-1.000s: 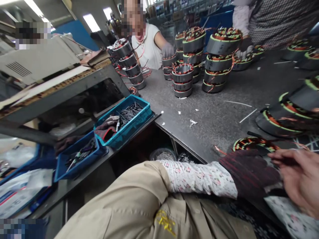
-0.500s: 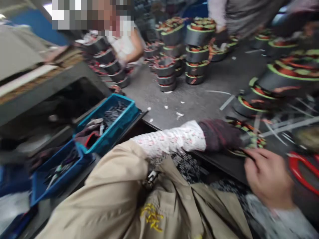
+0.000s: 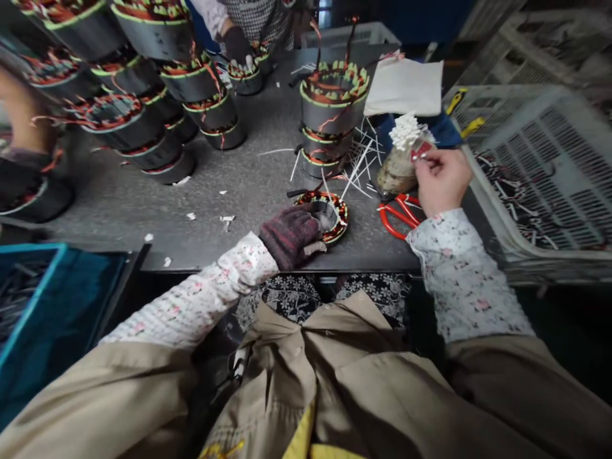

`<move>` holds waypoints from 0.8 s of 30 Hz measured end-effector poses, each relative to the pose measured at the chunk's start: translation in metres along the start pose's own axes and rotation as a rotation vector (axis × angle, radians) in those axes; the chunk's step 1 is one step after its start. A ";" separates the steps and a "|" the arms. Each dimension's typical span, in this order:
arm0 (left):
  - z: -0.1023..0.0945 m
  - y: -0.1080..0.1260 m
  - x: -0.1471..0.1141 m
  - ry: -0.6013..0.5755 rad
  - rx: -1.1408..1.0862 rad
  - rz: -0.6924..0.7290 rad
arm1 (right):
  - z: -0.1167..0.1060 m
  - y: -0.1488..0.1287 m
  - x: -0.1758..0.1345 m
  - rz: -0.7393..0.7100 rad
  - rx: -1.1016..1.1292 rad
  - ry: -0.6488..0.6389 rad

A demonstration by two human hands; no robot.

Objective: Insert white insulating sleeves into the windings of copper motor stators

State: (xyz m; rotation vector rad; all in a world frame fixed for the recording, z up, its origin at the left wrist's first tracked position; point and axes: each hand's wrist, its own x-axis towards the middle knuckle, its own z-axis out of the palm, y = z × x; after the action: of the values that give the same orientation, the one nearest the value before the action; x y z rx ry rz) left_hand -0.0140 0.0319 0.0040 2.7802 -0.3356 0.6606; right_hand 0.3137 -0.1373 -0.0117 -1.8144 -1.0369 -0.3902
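Observation:
My left hand (image 3: 291, 236), in a dark maroon work glove, grips the near-left rim of a motor stator (image 3: 340, 224) on the bench. Its fingertips reach towards the stator's open centre. Thin white strips and a dark lead stick out of the copper windings. My bare right hand (image 3: 442, 182) is closed in a pinch beside a stained, tube-shaped holder (image 3: 398, 169) filled with white sleeve pieces (image 3: 408, 131). Something small and red shows at its fingertips, too small to make out. Red-handled scissors or pliers (image 3: 398, 218) lie just below that hand.
Stacked stators (image 3: 332, 105) stand behind the held one, with more stacks (image 3: 157, 95) at left. White strips (image 3: 361, 166) lie scattered. A grey plastic crate (image 3: 540, 248) flanks the right, a blue bin (image 3: 33, 306) the left. Across the bench, a co-worker's gloved hand (image 3: 238, 48) touches another stator.
My view has swung right. My right hand has moved from beside the stator to the holder of white pieces. My left hand stays at the stator.

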 end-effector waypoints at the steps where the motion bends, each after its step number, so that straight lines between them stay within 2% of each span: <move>1: 0.007 0.005 -0.002 0.041 0.046 -0.043 | -0.001 0.001 0.005 0.009 -0.019 0.006; 4: 0.025 0.026 -0.003 0.113 0.232 -0.198 | -0.005 -0.025 -0.001 0.101 0.101 0.119; 6: 0.032 0.037 -0.001 0.131 0.311 -0.269 | -0.011 -0.059 -0.020 0.100 0.295 0.108; 7: 0.034 0.040 0.000 0.138 0.323 -0.292 | -0.014 -0.076 -0.032 0.090 0.351 0.037; 8: 0.034 0.042 0.001 0.151 0.318 -0.304 | -0.018 -0.092 -0.045 0.057 0.360 0.029; 9: 0.035 0.043 0.002 0.163 0.299 -0.316 | -0.020 -0.105 -0.059 -0.010 0.326 -0.004; 11: 0.034 0.043 0.002 0.177 0.243 -0.331 | -0.022 -0.122 -0.085 -0.233 0.276 -0.085; 13: 0.033 0.042 0.000 0.184 0.214 -0.349 | -0.020 -0.128 -0.107 -0.433 0.298 -0.155; 14: 0.033 0.041 -0.001 0.188 0.216 -0.346 | -0.019 -0.129 -0.117 -0.479 0.333 -0.165; 16: 0.034 0.040 -0.003 0.187 0.246 -0.349 | -0.019 -0.130 -0.134 -0.429 0.369 -0.160; 18: 0.036 0.040 -0.004 0.172 0.281 -0.363 | -0.023 -0.131 -0.145 -0.279 0.357 -0.188; 20: 0.036 0.041 -0.004 0.158 0.283 -0.375 | -0.027 -0.132 -0.150 -0.145 0.361 -0.268; 24: 0.034 0.044 -0.003 0.197 0.234 -0.368 | -0.030 -0.134 -0.147 -0.029 0.496 -0.396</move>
State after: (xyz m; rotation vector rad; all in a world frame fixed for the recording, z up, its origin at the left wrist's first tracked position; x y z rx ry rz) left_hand -0.0150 -0.0195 -0.0173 2.8428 0.3046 0.9143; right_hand 0.1265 -0.2117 -0.0145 -1.4504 -1.2950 0.2119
